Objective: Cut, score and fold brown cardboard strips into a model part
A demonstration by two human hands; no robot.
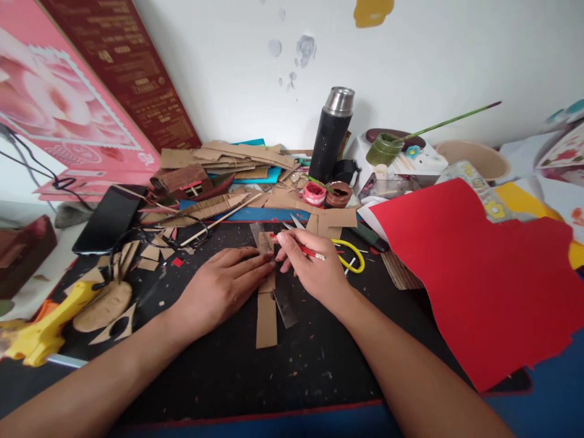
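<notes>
My left hand (223, 286) lies flat with fingers stretched out, pressing a clear ruler (286, 309) down on a narrow cardboard strip (267, 322). The strip runs toward me on the black mat, and the ruler crosses it at a slight slant. In my right hand (319, 261) is a red pencil (311, 252), gripped between thumb and fingers, its white end pointing right. The pencil's front end is near the far part of the strip, but the fingers partly hide it. Just beyond my right hand lie scissors (353, 267) with yellow handles, their blades partly covered.
Red paper (479, 286) covers the right side. Behind stand a black thermos (329, 140), paint jars (314, 193) and a green jar (385, 149) with a brush. Cardboard scraps (228, 157), a phone (109, 219) and a yellow glue gun (50, 328) lie at back and left.
</notes>
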